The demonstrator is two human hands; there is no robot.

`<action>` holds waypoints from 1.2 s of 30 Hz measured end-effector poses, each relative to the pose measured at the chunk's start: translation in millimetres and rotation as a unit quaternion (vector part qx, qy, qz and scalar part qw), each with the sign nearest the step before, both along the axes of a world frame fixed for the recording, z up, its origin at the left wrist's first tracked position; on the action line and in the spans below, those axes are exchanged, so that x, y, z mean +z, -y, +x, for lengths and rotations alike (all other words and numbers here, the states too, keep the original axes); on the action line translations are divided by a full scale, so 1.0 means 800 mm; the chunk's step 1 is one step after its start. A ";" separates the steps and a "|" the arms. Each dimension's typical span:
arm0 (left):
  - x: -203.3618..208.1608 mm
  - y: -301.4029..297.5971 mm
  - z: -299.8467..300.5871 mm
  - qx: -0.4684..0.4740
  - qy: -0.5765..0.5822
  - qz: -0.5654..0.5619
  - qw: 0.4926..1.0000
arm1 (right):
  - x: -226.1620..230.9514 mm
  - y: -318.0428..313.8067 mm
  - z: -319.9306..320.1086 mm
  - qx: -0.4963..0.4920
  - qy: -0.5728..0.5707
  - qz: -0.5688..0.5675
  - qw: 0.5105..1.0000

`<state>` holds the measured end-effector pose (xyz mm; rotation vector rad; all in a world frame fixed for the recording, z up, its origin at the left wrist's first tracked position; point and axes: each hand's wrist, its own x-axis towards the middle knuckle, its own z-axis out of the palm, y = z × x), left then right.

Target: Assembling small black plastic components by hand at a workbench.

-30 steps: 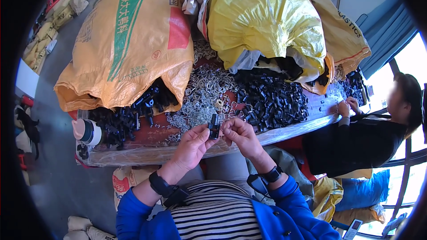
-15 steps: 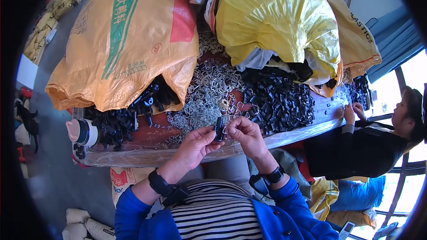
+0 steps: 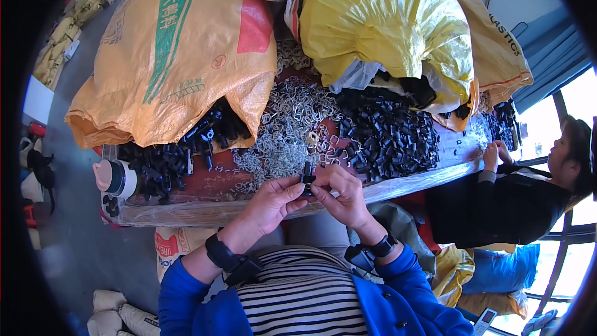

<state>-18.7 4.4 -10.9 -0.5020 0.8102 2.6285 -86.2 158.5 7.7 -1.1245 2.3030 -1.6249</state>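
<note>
Evidently hard and smooth, a slim black part [image 3: 308, 174] stands roughly upright just above the near edge of the tabletop [image 3: 214, 198], pinched between the thumb and fingers of the left hand [image 3: 278, 200]. The right hand [image 3: 341, 196] meets it from the other side, thumb and fingertips drawn close together at the part; whether they grip it or some tiny thing cannot be told.

Beyond the hands, thin curved metal pieces [image 3: 287, 140] lie in a loose, glinting heap running from the near edge toward the far side. To their right spreads a matte heap of short, blocky black pieces [image 3: 395, 143]. Longer, knobbly black parts [image 3: 161, 168] gather toward the near left corner, where a rounded white cup [image 3: 129, 179] with a pinkish lid lies beside them. Clear, wrinkled plastic film [image 3: 186, 213] covers the near edge; the surface behind it is dull red.

Along the far side slump a woven orange sack [image 3: 186, 68], its mouth gaping over black parts, and a glossy, creased yellow sack [image 3: 385, 31]. A co-worker's hands [image 3: 491, 155] are near the right end.
</note>
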 end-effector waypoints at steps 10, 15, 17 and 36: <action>0.018 -0.004 0.019 -0.016 -0.018 -0.069 0.997 | 0.010 -0.005 0.020 0.027 0.036 0.008 0.999; 0.014 0.010 0.015 -0.037 -0.028 -0.073 0.996 | -0.017 0.006 -0.008 -0.021 0.263 -0.106 0.959; 0.009 0.017 0.011 -0.027 -0.016 -0.064 0.997 | -0.027 0.016 -0.033 -0.040 0.289 -0.135 0.947; -0.007 0.017 -0.002 0.000 0.011 -0.026 1.000 | 0.008 0.006 -0.038 0.135 0.304 -0.044 0.942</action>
